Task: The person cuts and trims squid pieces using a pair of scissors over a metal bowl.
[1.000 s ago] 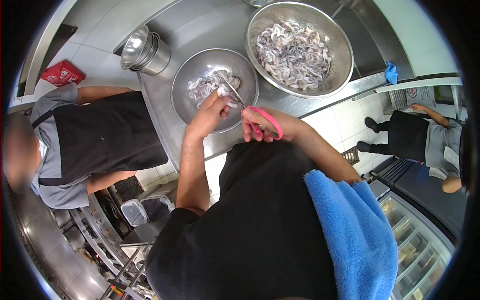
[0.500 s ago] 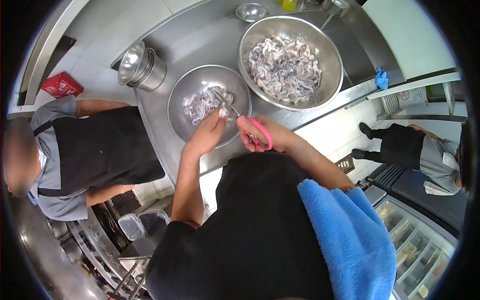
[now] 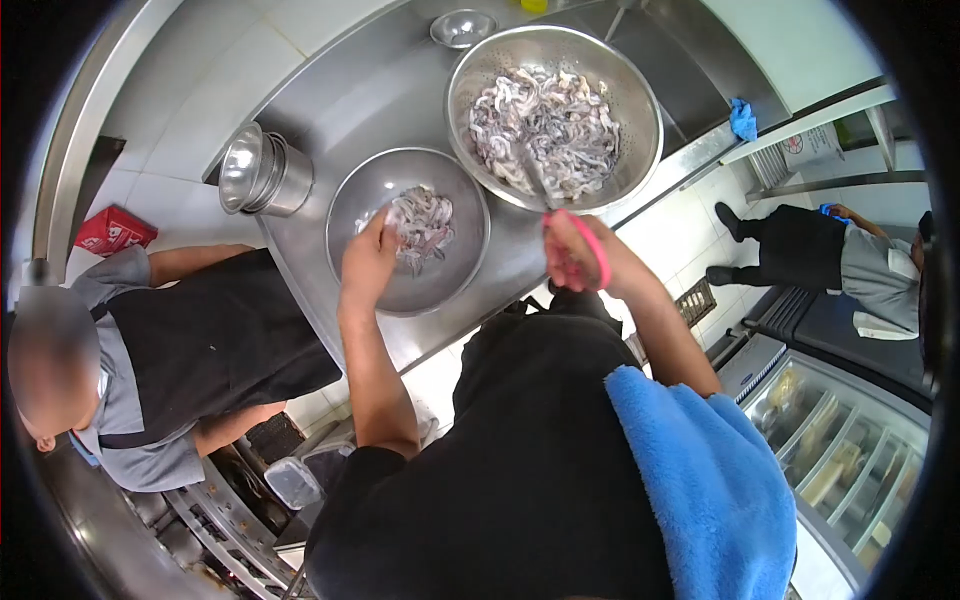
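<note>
My right hand (image 3: pixel 574 254) is closed around the pink-handled scissors (image 3: pixel 597 248), whose metal blades point over the near rim of the large perforated colander (image 3: pixel 652 150). Cut squid (image 3: pixel 550 125), white and dark purplish, is heaped in that colander. To its left stands a smooth steel bowl (image 3: pixel 345 205) with a smaller pile of squid pieces (image 3: pixel 425 222). My left hand (image 3: pixel 370 262) is over this bowl's left side, fingertips drawn together beside the pile. Blur and the pale pieces behind hide what, if anything, the fingertips hold.
Nested steel containers (image 3: pixel 275 175) stand at the counter's left edge. A small steel bowl (image 3: pixel 463 29) is behind the colander, and a blue cloth (image 3: pixel 742 120) lies at right. One person in a black apron (image 3: pixel 220 345) stands close on my left; another person (image 3: pixel 830 250) is farther right.
My hands have moved apart: the right carried the scissors rightward to the colander's rim, the left shifted left over the bowl. The view has shifted slightly.
</note>
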Motion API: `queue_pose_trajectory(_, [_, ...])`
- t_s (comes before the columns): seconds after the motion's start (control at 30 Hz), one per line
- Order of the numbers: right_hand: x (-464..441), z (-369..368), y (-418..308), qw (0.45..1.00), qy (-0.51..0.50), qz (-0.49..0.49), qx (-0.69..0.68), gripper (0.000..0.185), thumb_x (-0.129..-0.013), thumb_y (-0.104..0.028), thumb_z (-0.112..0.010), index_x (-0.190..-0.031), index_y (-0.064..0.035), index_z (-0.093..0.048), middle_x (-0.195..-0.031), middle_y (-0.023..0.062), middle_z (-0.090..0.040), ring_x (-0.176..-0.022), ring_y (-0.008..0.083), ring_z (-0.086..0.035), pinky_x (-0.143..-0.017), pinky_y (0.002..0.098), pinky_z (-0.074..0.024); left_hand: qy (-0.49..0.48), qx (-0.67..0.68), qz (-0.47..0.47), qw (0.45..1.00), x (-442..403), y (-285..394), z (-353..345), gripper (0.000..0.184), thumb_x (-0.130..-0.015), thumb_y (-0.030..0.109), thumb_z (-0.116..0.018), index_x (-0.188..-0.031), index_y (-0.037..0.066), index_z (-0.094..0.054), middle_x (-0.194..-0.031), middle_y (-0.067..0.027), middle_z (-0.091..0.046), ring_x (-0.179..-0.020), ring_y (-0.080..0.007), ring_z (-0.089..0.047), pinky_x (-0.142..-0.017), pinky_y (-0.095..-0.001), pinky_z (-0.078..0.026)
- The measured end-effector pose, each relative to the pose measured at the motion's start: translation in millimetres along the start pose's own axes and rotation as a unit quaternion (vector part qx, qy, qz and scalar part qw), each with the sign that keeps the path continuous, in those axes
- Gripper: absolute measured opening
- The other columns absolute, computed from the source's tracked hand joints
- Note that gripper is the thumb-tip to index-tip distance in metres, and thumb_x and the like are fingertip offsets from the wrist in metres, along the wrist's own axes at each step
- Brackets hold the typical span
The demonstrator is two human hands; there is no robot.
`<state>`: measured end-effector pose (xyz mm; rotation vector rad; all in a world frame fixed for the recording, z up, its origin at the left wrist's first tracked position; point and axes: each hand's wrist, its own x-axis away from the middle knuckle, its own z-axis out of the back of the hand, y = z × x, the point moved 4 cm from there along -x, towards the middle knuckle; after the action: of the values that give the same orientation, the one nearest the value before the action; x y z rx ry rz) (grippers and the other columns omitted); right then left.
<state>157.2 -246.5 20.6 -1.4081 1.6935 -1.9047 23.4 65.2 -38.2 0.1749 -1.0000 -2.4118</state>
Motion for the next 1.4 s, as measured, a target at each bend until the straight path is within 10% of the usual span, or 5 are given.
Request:
queue_pose_trajectory(0.4, [54,91,48,0.993,0.114,0.003,0.041,0.073,-0.106,-0.069,-0.038,-0.077,-0.0072,-0.061,-0.063,0.0040,-0.061,-0.051,0.0110,-0.054,-0.047,0.0260,-0.0398,0.153,-0.026,-0.001,0.988,-10,27,41,0.035,-0.100,0.020,-0.067,-0.133,0.008,-0.069,-0.087,-0.0171,-0.075,-0.076,-0.0271,-0.073,-0.075,-0.0384,-0.055])
queue_pose_trajectory(0.7, [100,195,112,0.968,0.202,-0.063,0.138,0.069,-0.101,-0.067,-0.054,-0.083,-0.0021,-0.069,-0.067,0.0070,-0.065,-0.061,0.0165,-0.063,-0.058,0.0323,-0.0503,0.130,-0.240,-0.087,0.958,-38,87,-51,0.052,-0.093,0.028,-0.073,-0.140,0.007,-0.062,-0.129,-0.0274,-0.066,-0.123,-0.0412,-0.064,-0.107,-0.0467,-0.049])
queue_pose_trajectory(0.87, [127,248,164,0.919,0.239,-0.135,0.284,0.076,-0.095,-0.074,-0.056,-0.100,-0.0016,-0.075,-0.080,0.0162,-0.073,-0.081,0.0328,-0.072,-0.078,0.0439,-0.0548,-0.055,-0.052,-0.065,0.995,-71,212,-141,0.032,-0.094,0.023,-0.072,-0.124,0.012,-0.074,-0.123,-0.0162,-0.072,-0.117,-0.0369,-0.067,-0.100,-0.0450,-0.052])
queue_pose_trajectory(1.07, [147,337,339,0.907,0.276,-0.240,0.210,0.091,-0.089,-0.084,-0.052,-0.105,0.0022,-0.076,-0.092,0.0261,-0.075,-0.101,0.0405,-0.074,-0.093,0.0469,-0.0540,-0.141,-0.288,-0.040,0.946,-135,191,-246,0.031,-0.089,0.020,-0.066,-0.119,0.014,-0.074,-0.124,-0.0149,-0.072,-0.114,-0.0346,-0.069,-0.096,-0.0453,-0.055])
queue_pose_trajectory(1.4, [264,342,526,0.834,0.404,-0.313,-0.211,0.071,-0.091,-0.075,-0.063,-0.072,-0.0071,-0.064,-0.057,0.0043,-0.053,-0.041,0.0194,-0.049,-0.040,0.0378,-0.0427,-0.157,-0.293,-0.069,0.941,-140,204,-218,0.035,-0.086,0.034,-0.068,-0.108,0.009,-0.078,-0.110,-0.0214,-0.075,-0.106,-0.0402,-0.070,-0.094,-0.0469,-0.054])
